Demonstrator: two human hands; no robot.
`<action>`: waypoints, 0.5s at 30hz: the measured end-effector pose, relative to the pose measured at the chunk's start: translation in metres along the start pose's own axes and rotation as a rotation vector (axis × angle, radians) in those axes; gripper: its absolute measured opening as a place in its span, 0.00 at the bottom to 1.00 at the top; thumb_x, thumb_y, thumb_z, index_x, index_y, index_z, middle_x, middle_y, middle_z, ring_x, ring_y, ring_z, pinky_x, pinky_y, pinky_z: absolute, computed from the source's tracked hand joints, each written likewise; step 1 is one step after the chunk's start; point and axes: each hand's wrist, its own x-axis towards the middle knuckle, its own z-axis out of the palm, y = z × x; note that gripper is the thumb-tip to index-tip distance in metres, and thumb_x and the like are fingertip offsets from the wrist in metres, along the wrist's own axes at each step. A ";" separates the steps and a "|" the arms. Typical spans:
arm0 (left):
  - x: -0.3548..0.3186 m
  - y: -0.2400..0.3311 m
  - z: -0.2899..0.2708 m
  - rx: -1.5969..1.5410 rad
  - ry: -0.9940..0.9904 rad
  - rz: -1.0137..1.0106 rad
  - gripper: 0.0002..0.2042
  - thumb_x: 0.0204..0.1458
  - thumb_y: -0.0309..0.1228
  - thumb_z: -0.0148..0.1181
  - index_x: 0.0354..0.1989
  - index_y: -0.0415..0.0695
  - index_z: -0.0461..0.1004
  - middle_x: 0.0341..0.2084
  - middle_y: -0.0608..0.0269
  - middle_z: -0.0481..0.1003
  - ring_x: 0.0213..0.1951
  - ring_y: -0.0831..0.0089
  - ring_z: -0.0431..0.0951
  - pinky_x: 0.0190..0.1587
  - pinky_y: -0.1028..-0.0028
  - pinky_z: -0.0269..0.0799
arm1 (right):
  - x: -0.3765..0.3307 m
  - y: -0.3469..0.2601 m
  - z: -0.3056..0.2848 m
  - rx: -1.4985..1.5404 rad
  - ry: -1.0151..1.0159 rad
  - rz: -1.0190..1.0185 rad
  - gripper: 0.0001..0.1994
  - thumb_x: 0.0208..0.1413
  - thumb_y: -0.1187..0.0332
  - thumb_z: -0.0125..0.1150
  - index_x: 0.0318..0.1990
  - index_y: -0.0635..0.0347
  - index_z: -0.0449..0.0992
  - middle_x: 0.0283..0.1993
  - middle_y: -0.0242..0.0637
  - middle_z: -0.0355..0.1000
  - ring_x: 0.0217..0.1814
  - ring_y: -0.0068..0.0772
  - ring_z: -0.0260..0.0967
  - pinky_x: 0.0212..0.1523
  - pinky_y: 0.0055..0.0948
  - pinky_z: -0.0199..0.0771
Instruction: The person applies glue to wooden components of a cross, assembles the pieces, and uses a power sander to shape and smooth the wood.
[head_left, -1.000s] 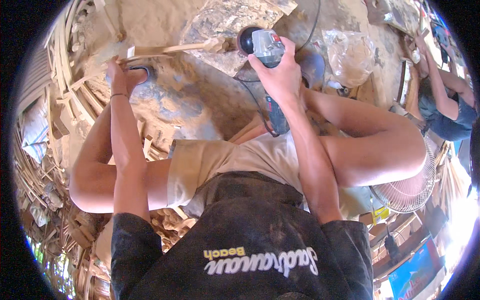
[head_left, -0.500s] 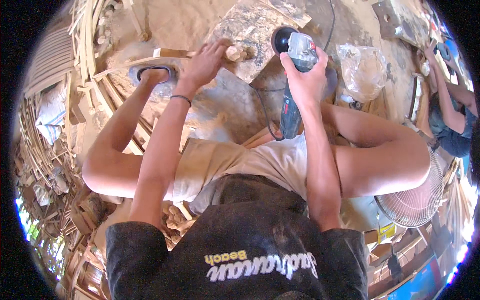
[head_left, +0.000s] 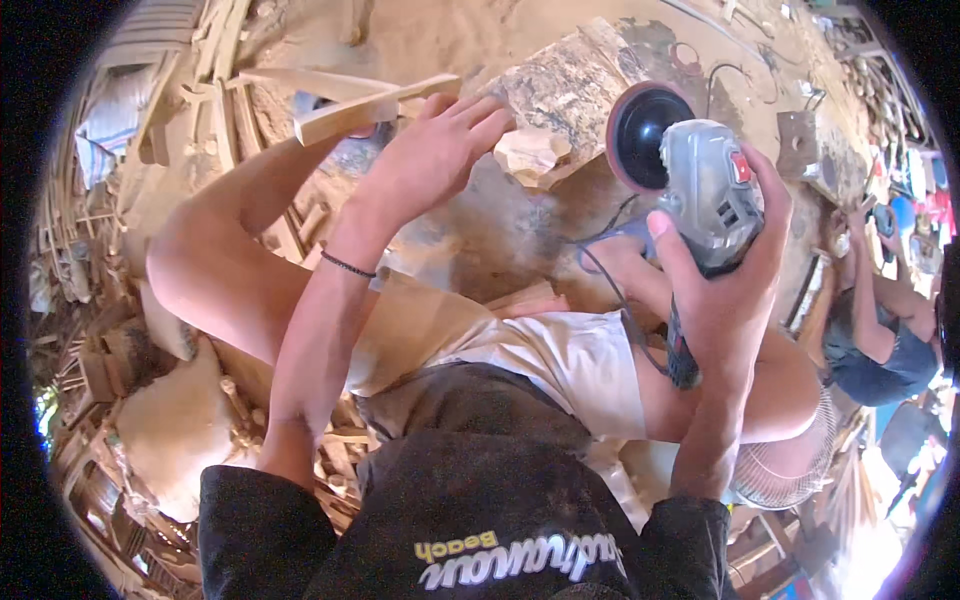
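Note:
My right hand is wrapped round an angle grinder, its thumb along the near side of the grey head. The grinder's round black disc with a reddish rim faces up and left, apart from the wood. My left hand, a dark band at its wrist, has its fingers curled over a pale squared wooden piece. The underside of that grip is hidden. Just right of the left fingertips is a faceted pale wood block; whether it joins the held piece, I cannot tell.
A worn, stained board lies on the dusty ground ahead. Wood strips are heaped at the left. The grinder's dark cord loops by my right leg. A mesh fan guard stands at the right, and another person sits beyond.
The grinder has moved right and nearer, its disc now turned more into view. My left hand has shifted slightly right, and the wooden piece is tilted. The view itself has shifted.

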 end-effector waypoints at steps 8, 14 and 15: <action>0.001 0.004 0.007 -0.100 0.122 0.097 0.19 0.48 0.19 0.55 0.52 0.41 0.70 0.50 0.55 0.73 0.59 0.54 0.72 0.61 0.57 0.66 | -0.011 -0.042 0.000 -0.216 -0.106 -0.097 0.43 0.44 0.75 0.78 0.70 0.61 0.64 0.63 0.47 0.69 0.65 0.43 0.68 0.67 0.41 0.67; 0.000 0.002 0.012 -0.080 0.129 0.084 0.19 0.48 0.18 0.55 0.51 0.43 0.71 0.48 0.59 0.74 0.58 0.59 0.73 0.60 0.59 0.66 | -0.013 -0.054 0.004 -0.254 -0.132 -0.105 0.42 0.45 0.74 0.77 0.70 0.60 0.63 0.62 0.47 0.70 0.65 0.44 0.69 0.66 0.40 0.69; 0.002 0.003 0.013 -0.073 0.138 0.090 0.19 0.48 0.19 0.55 0.51 0.43 0.71 0.48 0.60 0.74 0.58 0.59 0.73 0.60 0.59 0.66 | -0.011 -0.052 0.003 -0.291 -0.145 -0.157 0.42 0.45 0.74 0.77 0.70 0.59 0.63 0.62 0.47 0.70 0.65 0.45 0.69 0.66 0.40 0.69</action>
